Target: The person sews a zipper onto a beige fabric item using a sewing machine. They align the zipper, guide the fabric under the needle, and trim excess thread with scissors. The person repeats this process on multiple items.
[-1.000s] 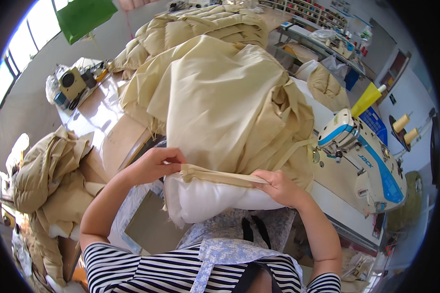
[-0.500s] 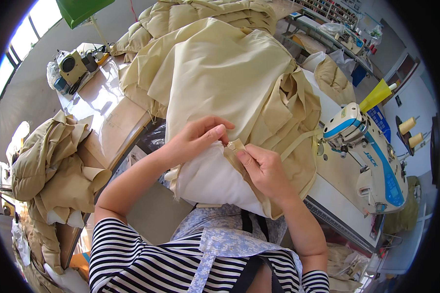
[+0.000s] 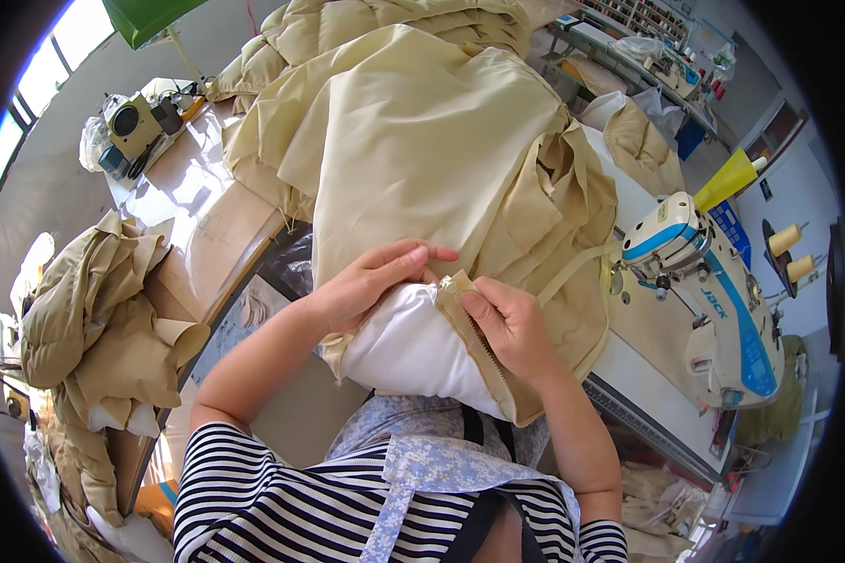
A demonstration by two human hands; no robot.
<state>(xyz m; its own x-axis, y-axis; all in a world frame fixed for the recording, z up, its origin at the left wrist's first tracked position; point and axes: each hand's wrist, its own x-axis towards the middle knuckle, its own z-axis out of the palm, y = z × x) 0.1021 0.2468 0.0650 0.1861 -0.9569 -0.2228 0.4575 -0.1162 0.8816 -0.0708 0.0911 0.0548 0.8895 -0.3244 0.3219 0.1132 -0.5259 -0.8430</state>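
Observation:
A large beige jacket (image 3: 413, 159) with a white inner layer (image 3: 418, 342) spreads over the work table and down to my lap. Along its edge runs a zipper (image 3: 483, 352) with dark teeth. My right hand (image 3: 512, 328) pinches the beige zipper edge between thumb and fingers, near its upper end. Just left of that, my left hand (image 3: 385, 281) bends round the top of the white layer, its fingers pressed together and pointing right. Some of the left fingertips are hidden by the cloth.
A white and blue sewing machine (image 3: 709, 300) stands at right beside thread cones (image 3: 798, 253). Beige garment pieces (image 3: 103, 319) are heaped at left. A small beige device (image 3: 136, 127) sits on the far left table; a quilted beige pile (image 3: 394, 33) lies behind.
The zipper edge has turned so that more of its teeth show. My left hand has tilted, its fingers reaching slightly farther right. My right hand keeps its pinch.

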